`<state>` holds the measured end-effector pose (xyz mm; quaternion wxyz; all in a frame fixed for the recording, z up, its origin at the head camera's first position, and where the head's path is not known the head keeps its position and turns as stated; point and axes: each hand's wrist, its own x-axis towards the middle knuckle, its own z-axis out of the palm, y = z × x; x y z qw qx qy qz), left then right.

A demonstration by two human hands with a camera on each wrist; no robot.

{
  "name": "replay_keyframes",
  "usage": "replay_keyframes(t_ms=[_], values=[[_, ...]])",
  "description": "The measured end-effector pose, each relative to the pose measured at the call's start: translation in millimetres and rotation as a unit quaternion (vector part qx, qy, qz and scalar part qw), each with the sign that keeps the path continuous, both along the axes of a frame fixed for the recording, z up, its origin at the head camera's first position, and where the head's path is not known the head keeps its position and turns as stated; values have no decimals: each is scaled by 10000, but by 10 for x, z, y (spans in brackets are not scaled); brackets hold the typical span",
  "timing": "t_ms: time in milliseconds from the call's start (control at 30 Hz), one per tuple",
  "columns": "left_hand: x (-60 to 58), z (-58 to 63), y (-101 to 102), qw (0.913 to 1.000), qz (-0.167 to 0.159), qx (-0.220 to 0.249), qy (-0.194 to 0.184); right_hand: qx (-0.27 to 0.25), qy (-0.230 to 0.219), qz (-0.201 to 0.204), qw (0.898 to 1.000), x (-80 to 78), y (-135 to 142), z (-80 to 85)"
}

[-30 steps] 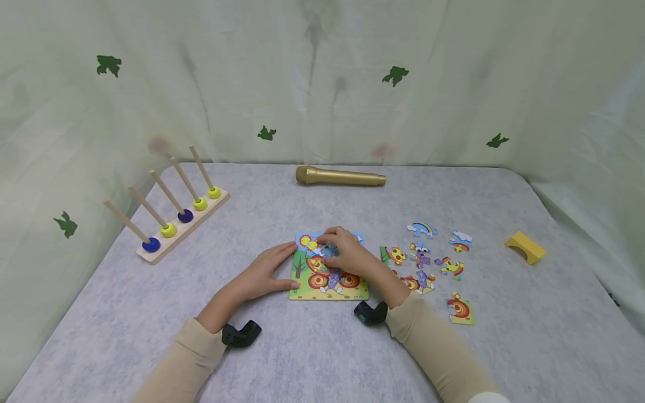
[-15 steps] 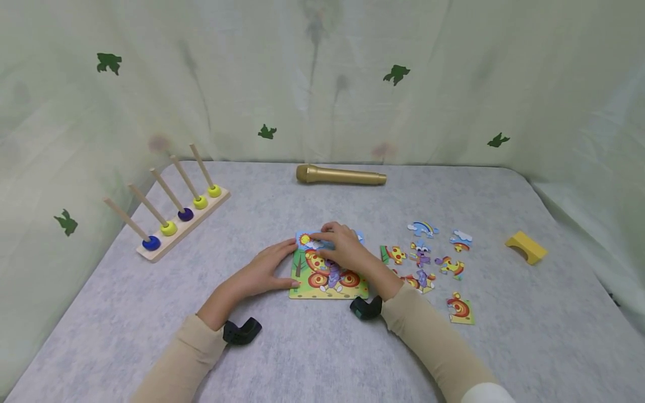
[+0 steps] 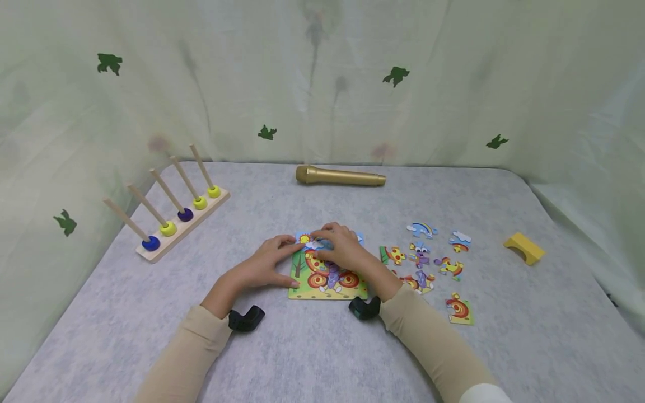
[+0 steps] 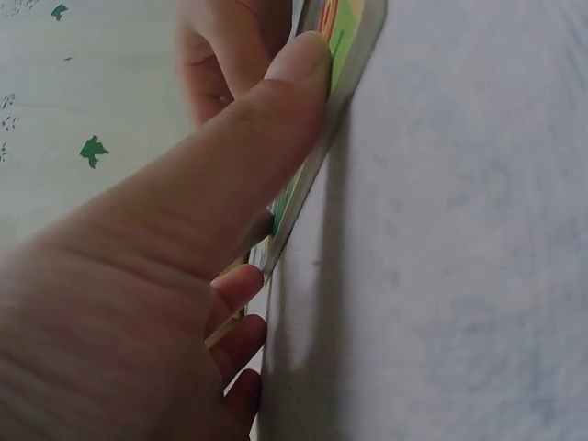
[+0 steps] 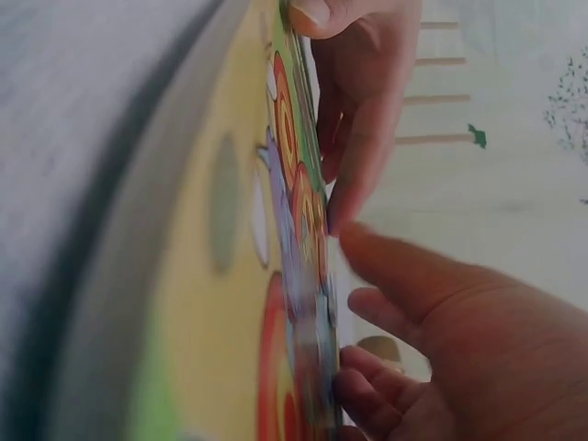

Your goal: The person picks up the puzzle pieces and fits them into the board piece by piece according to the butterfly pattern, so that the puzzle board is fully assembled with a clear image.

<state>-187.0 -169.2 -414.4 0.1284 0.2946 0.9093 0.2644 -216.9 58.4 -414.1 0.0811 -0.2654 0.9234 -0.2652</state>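
A colourful jigsaw puzzle board (image 3: 327,293) lies flat before me, showing a butterfly figure, a sun and a tree. My left hand (image 3: 264,264) is at its left side, the thumb (image 4: 294,73) resting on the near left corner and the index finger reaching over the upper left part. My right hand (image 3: 347,250) lies over the upper middle, its thumb and fingertips touching the picture and covering part of it. In the right wrist view the right thumb (image 5: 395,266) meets the board's surface, close to the left index finger (image 5: 363,165).
Several loose puzzle pieces (image 3: 420,253) lie right of the board. Further right is a yellow arch block (image 3: 525,248). A gold microphone (image 3: 340,176) lies at the back. On the left stands a wooden bead stacker (image 3: 183,228) with upright pegs.
My left index finger has moved from the board's left edge onto its upper left part. My right hand has shifted slightly left, its fingers spreading over the picture.
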Motion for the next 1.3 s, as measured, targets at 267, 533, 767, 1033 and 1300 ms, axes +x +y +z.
replay_keyframes(t_ms=[267,533,767,1033,1300], values=[[-16,-55,-12,10000,1,52,70,-875,-979,233,9911,68,204,280],[-12,-67,-20,9999,86,75,-7,-1852,-497,-15,9814,148,771,582],[-7,-74,-23,9999,128,86,-42,-1888,219,-722,9791,128,1329,586],[-7,-67,-18,9999,125,70,2,-2078,332,-1375,9679,76,1809,360],[-11,-72,-21,9999,121,37,-33,-2083,-56,-1922,9590,31,2036,94]])
